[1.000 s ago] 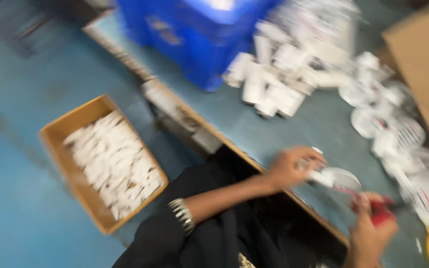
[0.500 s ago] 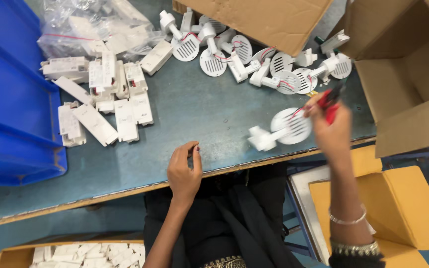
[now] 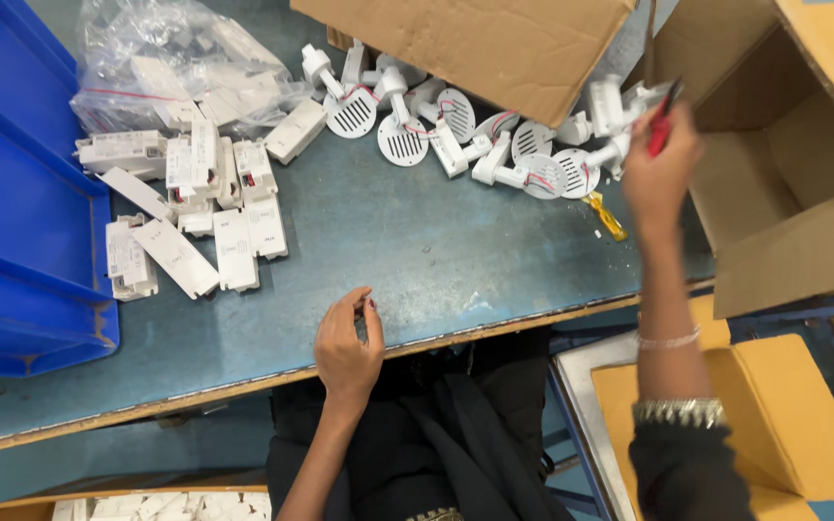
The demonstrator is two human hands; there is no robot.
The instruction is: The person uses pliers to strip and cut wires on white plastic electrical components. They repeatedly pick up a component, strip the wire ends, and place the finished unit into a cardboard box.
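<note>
Red-handled tool (image 3: 660, 130) in right hand (image 3: 661, 174); left hand (image 3: 347, 349) on table (image 3: 388, 241)

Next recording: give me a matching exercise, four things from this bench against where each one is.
Things:
1. blue bin
2. red-handled tool
3. left hand
4. plastic bag

Places:
A. in the right hand
B. far side of the bench, left of the round fittings
C. at the bench's near edge
D. left end of the bench

Pairs: 1-D, 2-A, 3-C, 4-B
</note>
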